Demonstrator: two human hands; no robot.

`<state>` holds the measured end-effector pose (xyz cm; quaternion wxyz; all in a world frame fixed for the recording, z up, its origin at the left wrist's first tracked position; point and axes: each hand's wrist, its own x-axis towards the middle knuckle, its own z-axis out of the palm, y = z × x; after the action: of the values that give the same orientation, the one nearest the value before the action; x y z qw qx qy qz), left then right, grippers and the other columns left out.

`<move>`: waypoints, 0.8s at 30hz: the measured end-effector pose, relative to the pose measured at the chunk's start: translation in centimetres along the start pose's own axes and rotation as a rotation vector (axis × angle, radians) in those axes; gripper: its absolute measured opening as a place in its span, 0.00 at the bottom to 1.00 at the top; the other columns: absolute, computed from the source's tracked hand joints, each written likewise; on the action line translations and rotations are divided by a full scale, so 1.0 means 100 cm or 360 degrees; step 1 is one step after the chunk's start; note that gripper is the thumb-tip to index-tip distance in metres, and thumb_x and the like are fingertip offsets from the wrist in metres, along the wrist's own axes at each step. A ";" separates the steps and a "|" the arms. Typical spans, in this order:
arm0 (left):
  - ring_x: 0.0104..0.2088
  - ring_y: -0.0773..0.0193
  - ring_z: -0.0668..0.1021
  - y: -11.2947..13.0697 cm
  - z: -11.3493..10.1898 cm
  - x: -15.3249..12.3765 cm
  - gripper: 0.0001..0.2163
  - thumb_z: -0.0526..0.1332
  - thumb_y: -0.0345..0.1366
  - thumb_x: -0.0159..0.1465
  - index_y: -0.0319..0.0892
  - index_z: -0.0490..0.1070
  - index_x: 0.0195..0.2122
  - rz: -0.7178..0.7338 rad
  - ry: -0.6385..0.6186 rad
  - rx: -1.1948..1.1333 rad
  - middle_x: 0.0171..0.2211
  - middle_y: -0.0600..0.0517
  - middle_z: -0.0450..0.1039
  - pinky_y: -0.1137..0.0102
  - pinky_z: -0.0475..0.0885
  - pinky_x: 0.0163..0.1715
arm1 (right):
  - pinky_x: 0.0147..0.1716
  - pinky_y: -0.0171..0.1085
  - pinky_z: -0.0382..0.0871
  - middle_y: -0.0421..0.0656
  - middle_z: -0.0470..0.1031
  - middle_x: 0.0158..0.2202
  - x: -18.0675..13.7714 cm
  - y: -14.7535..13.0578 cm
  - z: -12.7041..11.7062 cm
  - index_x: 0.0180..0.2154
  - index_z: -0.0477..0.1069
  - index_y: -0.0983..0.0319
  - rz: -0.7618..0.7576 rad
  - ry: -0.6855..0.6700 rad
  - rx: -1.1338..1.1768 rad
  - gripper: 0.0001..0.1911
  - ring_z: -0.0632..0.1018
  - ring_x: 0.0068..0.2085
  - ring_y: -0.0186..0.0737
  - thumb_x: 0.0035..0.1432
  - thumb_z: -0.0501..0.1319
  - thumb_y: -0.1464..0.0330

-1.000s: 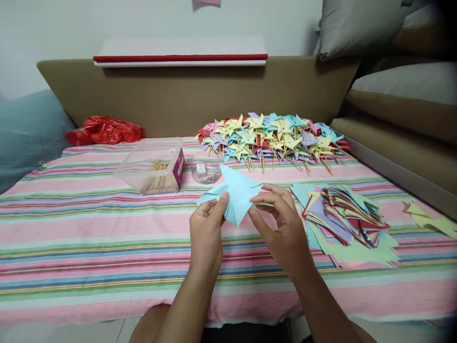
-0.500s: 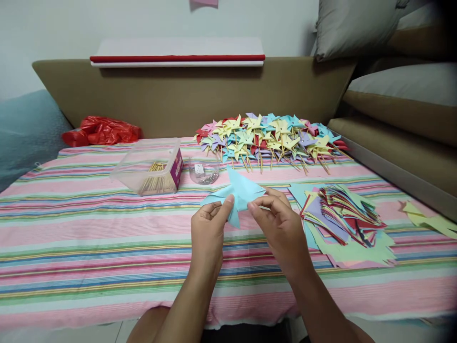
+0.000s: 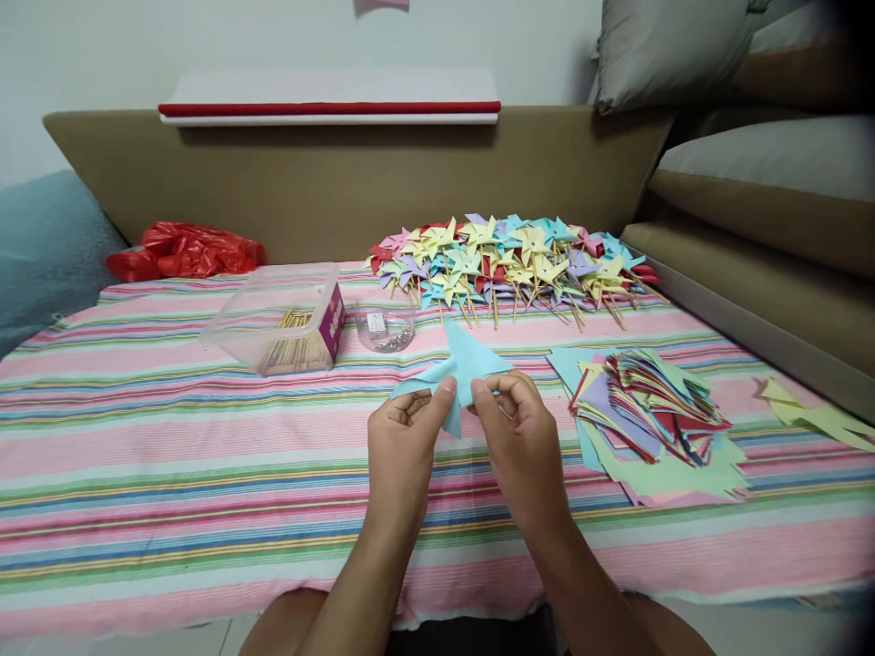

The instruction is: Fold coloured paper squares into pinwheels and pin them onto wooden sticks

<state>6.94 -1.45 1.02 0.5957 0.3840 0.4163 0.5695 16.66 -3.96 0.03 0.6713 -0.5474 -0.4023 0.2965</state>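
Between my two hands, above the striped cloth [image 3: 273, 474], is a light blue paper pinwheel [image 3: 467, 360] with pointed blades and no stick showing on it. My left hand [image 3: 406, 433] pinches its left side, the thumb lying near the middle of the paper. My right hand [image 3: 516, 433] grips the right side with thumb and bent fingers. Parts of the fingers are hidden behind the paper. Beyond my hands stands a clear round container [image 3: 385, 330] holding small metal pins and a white label.
A clear plastic box [image 3: 266, 310] of wooden sticks stands at left. Finished pinwheels [image 3: 506, 260] are heaped at the back. Cut coloured papers [image 3: 656, 419] lie at right, with yellow paper pieces [image 3: 813, 415] beyond. A red plastic bag [image 3: 188, 251] and stacked cushions [image 3: 766, 164] border the cloth.
My right hand has moved inward, its thumb now closer to my left thumb near the pinwheel's middle. The view has shifted slightly.
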 end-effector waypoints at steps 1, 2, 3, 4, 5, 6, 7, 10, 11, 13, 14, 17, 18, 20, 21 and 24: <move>0.27 0.67 0.75 0.000 0.000 0.000 0.12 0.75 0.40 0.52 0.36 0.79 0.28 0.0001 0.0002 0.0004 0.24 0.53 0.75 0.73 0.71 0.31 | 0.36 0.36 0.77 0.40 0.67 0.38 0.000 -0.001 0.000 0.32 0.70 0.60 0.0009 -0.0002 0.0015 0.12 0.75 0.34 0.34 0.61 0.64 0.59; 0.27 0.67 0.75 0.000 0.000 -0.001 0.12 0.75 0.40 0.52 0.36 0.78 0.28 0.0003 0.0009 0.0005 0.25 0.52 0.75 0.73 0.71 0.31 | 0.36 0.36 0.77 0.40 0.67 0.38 -0.001 -0.001 0.000 0.32 0.70 0.60 0.0015 -0.0007 0.0024 0.12 0.76 0.35 0.35 0.60 0.64 0.59; 0.27 0.67 0.75 0.000 0.000 -0.001 0.12 0.75 0.40 0.52 0.36 0.78 0.27 0.0003 0.0015 0.0006 0.25 0.52 0.75 0.73 0.71 0.31 | 0.35 0.36 0.77 0.40 0.67 0.38 -0.001 -0.001 0.000 0.32 0.70 0.60 0.0014 -0.0011 0.0028 0.12 0.76 0.35 0.35 0.59 0.65 0.59; 0.27 0.67 0.75 0.000 0.000 -0.001 0.12 0.75 0.40 0.52 0.36 0.78 0.27 0.0001 0.0018 0.0009 0.25 0.52 0.76 0.73 0.71 0.31 | 0.34 0.36 0.77 0.40 0.67 0.39 -0.001 -0.002 0.000 0.32 0.71 0.60 0.0012 -0.0016 0.0026 0.11 0.76 0.35 0.35 0.59 0.65 0.59; 0.27 0.67 0.75 0.000 0.000 -0.001 0.12 0.75 0.40 0.51 0.36 0.78 0.27 -0.0002 0.0019 0.0014 0.24 0.52 0.75 0.73 0.71 0.30 | 0.34 0.36 0.77 0.41 0.66 0.39 -0.001 -0.002 0.000 0.32 0.71 0.60 0.0006 -0.0020 0.0021 0.11 0.76 0.35 0.35 0.58 0.66 0.59; 0.27 0.67 0.74 0.000 0.000 -0.001 0.12 0.75 0.40 0.51 0.37 0.78 0.26 -0.0005 0.0017 0.0017 0.24 0.53 0.75 0.73 0.70 0.30 | 0.33 0.35 0.77 0.41 0.66 0.39 -0.001 -0.002 0.000 0.33 0.71 0.60 -0.0001 -0.0021 0.0013 0.11 0.75 0.35 0.35 0.58 0.66 0.59; 0.27 0.67 0.74 0.000 -0.001 -0.001 0.12 0.75 0.40 0.51 0.37 0.78 0.26 -0.0008 0.0015 0.0016 0.25 0.53 0.76 0.73 0.70 0.30 | 0.33 0.35 0.76 0.40 0.66 0.39 -0.001 -0.002 0.001 0.32 0.71 0.60 -0.0007 -0.0019 0.0006 0.11 0.75 0.34 0.34 0.58 0.66 0.60; 0.27 0.67 0.75 0.000 -0.001 -0.001 0.12 0.76 0.41 0.50 0.37 0.78 0.26 -0.0014 0.0009 0.0010 0.25 0.52 0.76 0.73 0.71 0.31 | 0.32 0.35 0.76 0.40 0.65 0.39 0.000 -0.001 0.001 0.32 0.70 0.60 -0.0019 0.0012 -0.0006 0.11 0.74 0.32 0.33 0.58 0.66 0.60; 0.27 0.66 0.75 0.000 -0.001 0.000 0.13 0.76 0.41 0.50 0.37 0.78 0.26 -0.0016 0.0011 0.0011 0.25 0.52 0.76 0.72 0.71 0.31 | 0.32 0.35 0.75 0.40 0.65 0.39 0.000 0.000 0.001 0.32 0.70 0.60 -0.0024 0.0026 -0.0009 0.11 0.74 0.32 0.33 0.58 0.66 0.60; 0.27 0.66 0.75 0.000 -0.001 -0.001 0.13 0.76 0.41 0.50 0.37 0.78 0.27 -0.0016 0.0021 0.0031 0.25 0.52 0.77 0.72 0.71 0.31 | 0.32 0.36 0.75 0.40 0.65 0.38 -0.001 0.000 0.002 0.31 0.70 0.60 -0.0033 0.0047 -0.0013 0.11 0.74 0.32 0.33 0.58 0.66 0.60; 0.27 0.66 0.75 -0.001 -0.001 -0.001 0.14 0.76 0.42 0.50 0.37 0.78 0.27 -0.0012 0.0024 0.0048 0.26 0.51 0.77 0.72 0.71 0.30 | 0.33 0.36 0.75 0.40 0.65 0.39 -0.001 0.001 0.002 0.31 0.69 0.59 -0.0036 0.0049 -0.0017 0.11 0.74 0.33 0.34 0.58 0.66 0.60; 0.27 0.67 0.74 -0.001 -0.001 0.000 0.14 0.75 0.43 0.51 0.37 0.77 0.27 0.0015 0.0029 0.0081 0.26 0.52 0.76 0.73 0.69 0.29 | 0.34 0.38 0.76 0.41 0.65 0.41 -0.003 0.000 0.002 0.31 0.70 0.59 -0.0057 0.0020 -0.0029 0.10 0.75 0.35 0.36 0.58 0.66 0.62; 0.27 0.67 0.74 -0.001 -0.002 0.000 0.14 0.75 0.43 0.52 0.38 0.77 0.27 0.0027 0.0027 0.0079 0.26 0.52 0.75 0.74 0.69 0.29 | 0.35 0.38 0.76 0.42 0.66 0.43 -0.003 0.000 0.002 0.32 0.69 0.59 -0.0079 0.0007 -0.0024 0.09 0.76 0.37 0.37 0.58 0.66 0.62; 0.28 0.68 0.74 -0.001 -0.004 0.001 0.13 0.74 0.42 0.53 0.38 0.76 0.29 0.0053 0.0021 0.0063 0.27 0.52 0.75 0.74 0.69 0.29 | 0.38 0.40 0.76 0.44 0.68 0.48 -0.003 -0.001 0.002 0.37 0.68 0.58 -0.0145 0.0011 0.0046 0.10 0.77 0.39 0.38 0.57 0.67 0.64; 0.28 0.68 0.74 -0.001 -0.005 0.002 0.13 0.74 0.43 0.54 0.38 0.76 0.29 0.0069 0.0020 0.0059 0.27 0.52 0.75 0.74 0.68 0.29 | 0.40 0.41 0.76 0.45 0.68 0.50 -0.002 -0.002 0.000 0.42 0.66 0.56 -0.0188 0.0030 0.0085 0.14 0.77 0.40 0.39 0.56 0.68 0.65; 0.28 0.68 0.72 0.003 -0.011 0.005 0.13 0.72 0.43 0.56 0.39 0.75 0.27 0.0127 -0.0006 0.0178 0.26 0.53 0.72 0.74 0.66 0.28 | 0.44 0.43 0.75 0.48 0.65 0.58 0.004 -0.002 -0.008 0.55 0.57 0.51 -0.0266 0.0109 0.0062 0.37 0.77 0.44 0.41 0.48 0.73 0.67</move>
<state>5.83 -0.99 0.90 0.5509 0.4340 0.4306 0.5680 17.49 -4.10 0.29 0.7175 -0.5086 -0.4175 0.2284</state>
